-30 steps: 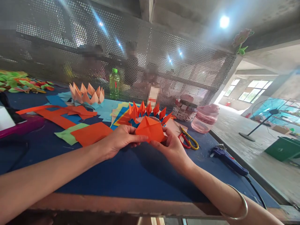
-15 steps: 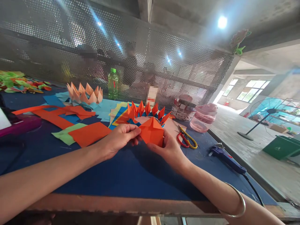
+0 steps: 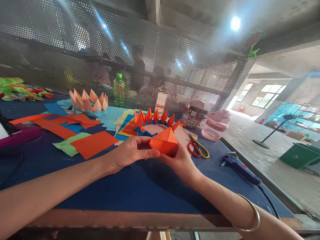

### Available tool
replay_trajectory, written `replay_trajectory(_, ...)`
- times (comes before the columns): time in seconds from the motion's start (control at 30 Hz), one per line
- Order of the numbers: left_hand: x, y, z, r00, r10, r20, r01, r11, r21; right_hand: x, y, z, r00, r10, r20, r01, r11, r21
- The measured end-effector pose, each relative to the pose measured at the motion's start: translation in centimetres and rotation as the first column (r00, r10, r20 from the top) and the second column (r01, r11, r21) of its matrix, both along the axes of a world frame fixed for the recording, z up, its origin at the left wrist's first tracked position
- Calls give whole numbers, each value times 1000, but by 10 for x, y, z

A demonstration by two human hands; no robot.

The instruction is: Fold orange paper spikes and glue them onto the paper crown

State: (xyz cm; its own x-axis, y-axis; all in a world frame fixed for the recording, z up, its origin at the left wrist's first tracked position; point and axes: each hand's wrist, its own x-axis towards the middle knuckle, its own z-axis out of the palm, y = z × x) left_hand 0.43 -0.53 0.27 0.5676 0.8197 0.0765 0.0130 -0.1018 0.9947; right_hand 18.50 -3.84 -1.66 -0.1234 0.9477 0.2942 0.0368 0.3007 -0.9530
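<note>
Both of my hands hold a folded orange paper piece (image 3: pixel 164 141) just above the blue table (image 3: pixel 130 186). My left hand (image 3: pixel 130 151) pinches its left edge, thumb stretched along the bottom. From below and to the right, my right hand (image 3: pixel 180 160) cups the piece, fingers closed on it. Right behind the piece stands an orange and blue spiked paper crown (image 3: pixel 153 119) on a stack of coloured sheets.
A flat orange sheet (image 3: pixel 93 143) and a green one lie to the left. Red and yellow scissors (image 3: pixel 198 149), a blue glue gun (image 3: pixel 238 166), a pink jar (image 3: pixel 216 125), a patterned tin (image 3: pixel 194 116), a green bottle (image 3: pixel 119 89) and a peach paper crown (image 3: pixel 87 101) stand around. Perforated metal screens the table's far side.
The orange piece has been turned and pressed into a more compact, pointed shape. My left thumb has slid along its lower edge, and both hands have dropped slightly toward the table.
</note>
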Motion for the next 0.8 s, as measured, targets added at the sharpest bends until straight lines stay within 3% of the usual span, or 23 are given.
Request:
replay_trajectory(0.13, 0, 3, -3, 993, 100, -66, -98, 994, 40, -2, -2, 0, 997, 76, -30, -77, 997, -22)
replay_trajectory(0.23, -2, 5, -1, 992, 122, -13, -122, 993, 0, -1, -4, 2, 995, 95, -11, -95, 995, -41)
replay_trajectory(0.4, -3, 8, 3, 984, 179, 20, -175, 975, -138, 5, -5, 5, 991, -55, 122, 30, 979, 200)
replay_trajectory(0.57, -3, 8, 2, 986, 165, 9, -162, 977, -141, 10, -1, 4, 923, -216, 318, 47, 885, 464)
replay_trajectory(0.67, -4, 8, 0, 988, 156, 18, -152, 981, -123, 12, 0, 3, 890, -248, 382, 14, 853, 521)
replay_trajectory(0.8, -5, 9, -1, 986, 165, 22, -162, 981, -111, 12, 1, 4, 878, -226, 422, -18, 865, 501)
